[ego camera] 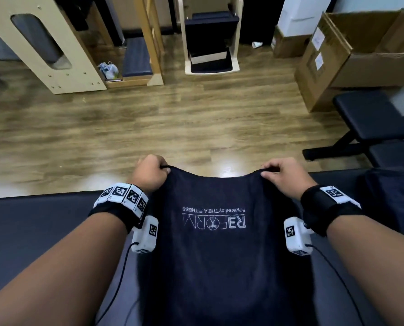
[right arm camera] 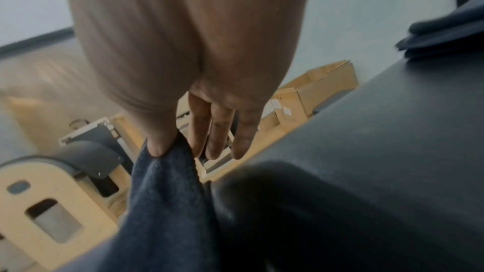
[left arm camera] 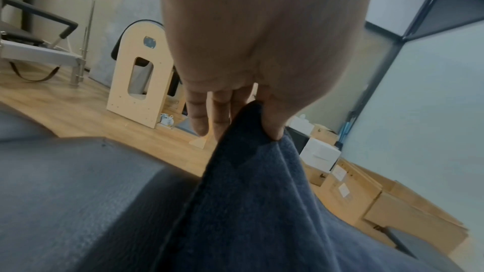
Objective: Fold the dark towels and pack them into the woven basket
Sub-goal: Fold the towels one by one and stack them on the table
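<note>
A dark navy towel (ego camera: 215, 255) with white "REFORM" stitching hangs stretched in front of me over a dark padded table (ego camera: 43, 222). My left hand (ego camera: 152, 170) pinches its upper left corner between thumb and fingers. My right hand (ego camera: 276, 171) pinches the upper right corner. The left wrist view shows the thumb pressing the towel (left arm camera: 248, 193) corner against the fingers (left arm camera: 220, 115). In the right wrist view the towel (right arm camera: 167, 193) corner is pinched by the thumb, with the other fingers (right arm camera: 217, 131) hanging straight. More dark towels (ego camera: 384, 196) lie at the right of the table. No woven basket is in view.
Beyond the table is a wooden floor (ego camera: 161, 118). Wooden exercise frames (ego camera: 55, 48) stand at the back left and centre. An open cardboard box (ego camera: 351, 55) and a black bench (ego camera: 372, 123) stand at the right.
</note>
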The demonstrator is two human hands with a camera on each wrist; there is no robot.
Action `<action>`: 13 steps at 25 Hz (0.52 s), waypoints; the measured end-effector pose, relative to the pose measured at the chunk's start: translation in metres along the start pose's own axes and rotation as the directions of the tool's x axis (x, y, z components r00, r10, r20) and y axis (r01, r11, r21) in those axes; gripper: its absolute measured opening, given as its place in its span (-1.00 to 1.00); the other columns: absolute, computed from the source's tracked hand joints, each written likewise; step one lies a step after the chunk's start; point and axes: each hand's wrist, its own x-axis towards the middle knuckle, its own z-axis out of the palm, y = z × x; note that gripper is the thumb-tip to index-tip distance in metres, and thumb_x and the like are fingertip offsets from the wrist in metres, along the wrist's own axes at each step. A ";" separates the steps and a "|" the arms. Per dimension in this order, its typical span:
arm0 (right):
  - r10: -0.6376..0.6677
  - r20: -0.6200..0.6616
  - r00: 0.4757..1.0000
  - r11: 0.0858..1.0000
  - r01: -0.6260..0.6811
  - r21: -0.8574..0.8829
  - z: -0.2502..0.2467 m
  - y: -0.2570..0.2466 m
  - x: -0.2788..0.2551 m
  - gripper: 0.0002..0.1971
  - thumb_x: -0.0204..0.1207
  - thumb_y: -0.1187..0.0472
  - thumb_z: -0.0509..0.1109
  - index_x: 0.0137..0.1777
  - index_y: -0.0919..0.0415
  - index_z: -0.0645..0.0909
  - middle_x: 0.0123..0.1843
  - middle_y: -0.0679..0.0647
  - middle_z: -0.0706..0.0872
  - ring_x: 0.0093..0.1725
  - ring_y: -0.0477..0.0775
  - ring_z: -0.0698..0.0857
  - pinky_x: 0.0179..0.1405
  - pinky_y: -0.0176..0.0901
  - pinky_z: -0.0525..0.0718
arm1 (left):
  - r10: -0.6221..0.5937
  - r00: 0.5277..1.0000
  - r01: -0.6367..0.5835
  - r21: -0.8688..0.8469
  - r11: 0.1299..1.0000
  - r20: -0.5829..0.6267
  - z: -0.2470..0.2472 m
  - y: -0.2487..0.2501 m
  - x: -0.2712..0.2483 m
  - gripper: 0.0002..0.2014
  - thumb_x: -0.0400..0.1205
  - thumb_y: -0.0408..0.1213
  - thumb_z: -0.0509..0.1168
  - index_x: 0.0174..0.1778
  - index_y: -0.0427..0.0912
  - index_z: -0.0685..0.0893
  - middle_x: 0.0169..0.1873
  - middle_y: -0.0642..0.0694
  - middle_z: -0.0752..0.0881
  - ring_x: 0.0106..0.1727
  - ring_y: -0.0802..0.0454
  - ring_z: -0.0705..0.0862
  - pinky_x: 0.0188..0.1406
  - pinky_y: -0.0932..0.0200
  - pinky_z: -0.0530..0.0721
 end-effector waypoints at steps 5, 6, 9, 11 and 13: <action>0.099 0.256 0.962 0.981 -0.051 -0.185 0.024 0.017 0.048 -0.69 0.60 0.28 0.46 -0.33 -0.04 0.56 -0.27 -0.09 0.68 -0.14 0.03 0.64 -0.13 -0.18 0.51 | -0.030 0.972 0.015 0.067 0.998 0.233 0.022 0.003 0.030 -0.88 0.66 -0.28 0.34 -0.11 -0.25 0.73 -0.21 -0.21 0.71 -0.09 -0.15 0.68 -0.15 0.17 0.51; 0.110 0.298 0.948 0.976 -0.047 -0.211 0.026 0.017 0.054 -0.72 0.62 0.27 0.43 -0.31 -0.02 0.56 -0.26 -0.06 0.68 -0.13 0.04 0.64 -0.14 -0.18 0.49 | -0.050 0.961 0.033 0.067 0.997 0.272 0.026 0.002 0.033 -0.87 0.66 -0.28 0.34 -0.14 -0.24 0.72 -0.22 -0.20 0.70 -0.12 -0.13 0.65 -0.16 0.16 0.50; 0.113 0.306 0.945 0.971 -0.039 -0.236 0.025 0.014 0.061 -0.82 0.64 0.25 0.42 -0.20 0.04 0.62 -0.20 0.01 0.70 -0.13 0.05 0.65 -0.13 -0.20 0.48 | -0.102 0.956 0.131 -0.089 0.987 0.275 0.031 -0.004 0.038 -0.86 0.65 -0.32 0.37 -0.21 -0.26 0.70 -0.31 -0.17 0.68 -0.26 -0.06 0.61 -0.25 0.17 0.49; 0.131 0.196 0.972 0.983 -0.101 -0.156 0.023 0.015 0.055 -0.75 0.61 0.26 0.46 -0.31 0.05 0.61 -0.33 -0.05 0.66 -0.31 -0.06 0.60 -0.28 -0.19 0.49 | -0.146 0.969 0.206 -0.328 0.922 0.198 0.029 -0.010 0.035 -0.90 0.61 -0.40 0.42 -0.21 -0.30 0.71 -0.37 -0.18 0.66 -0.39 -0.02 0.59 -0.39 0.23 0.52; 0.166 0.081 0.983 0.985 -0.170 0.039 0.019 0.018 0.043 -0.70 0.58 0.33 0.49 -0.38 0.08 0.61 -0.42 -0.05 0.64 -0.41 -0.09 0.55 -0.37 -0.24 0.50 | -0.168 0.976 0.216 -0.488 0.846 0.141 0.022 -0.016 0.027 -0.93 0.59 -0.44 0.44 -0.20 -0.35 0.72 -0.38 -0.21 0.66 -0.41 -0.04 0.58 -0.45 0.27 0.53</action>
